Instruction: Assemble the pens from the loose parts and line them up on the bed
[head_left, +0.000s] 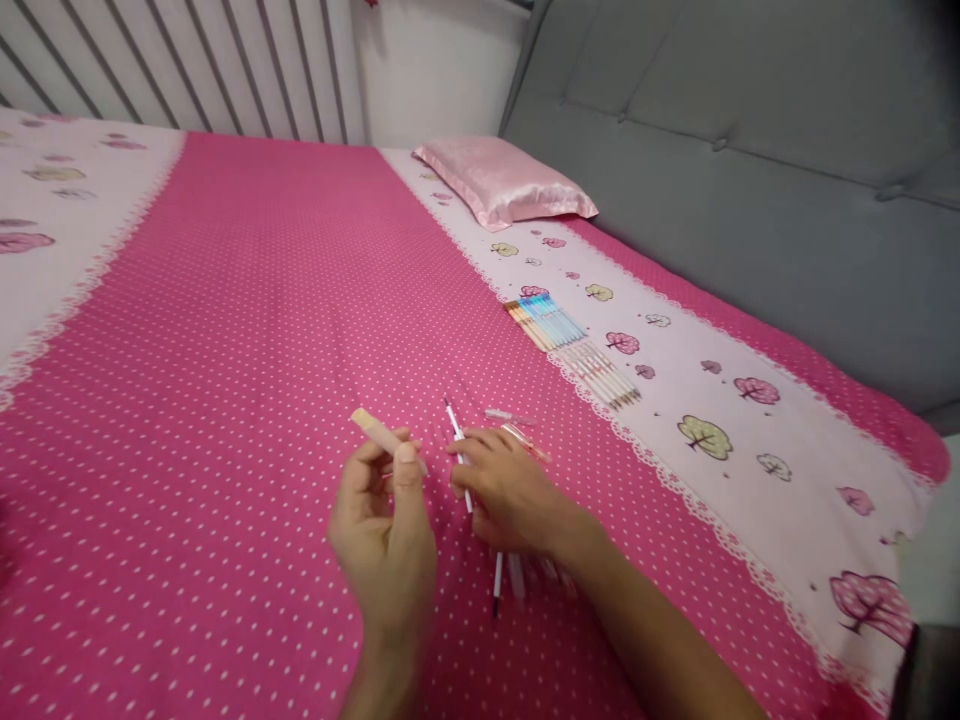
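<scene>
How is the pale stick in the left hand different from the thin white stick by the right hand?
The pale stick looks wider; the white stick is skinnier. The pale stick has a yellowish end, while the white stick has a dark tip. The left hand pinches the pale stick; the right hand partly covers the white stick. Both are long and straight.

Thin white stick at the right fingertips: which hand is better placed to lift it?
Probably the right hand: it is at the thin white stick, although a grip cannot be confirmed. The left hand is busy pinching a pale piece.
</scene>
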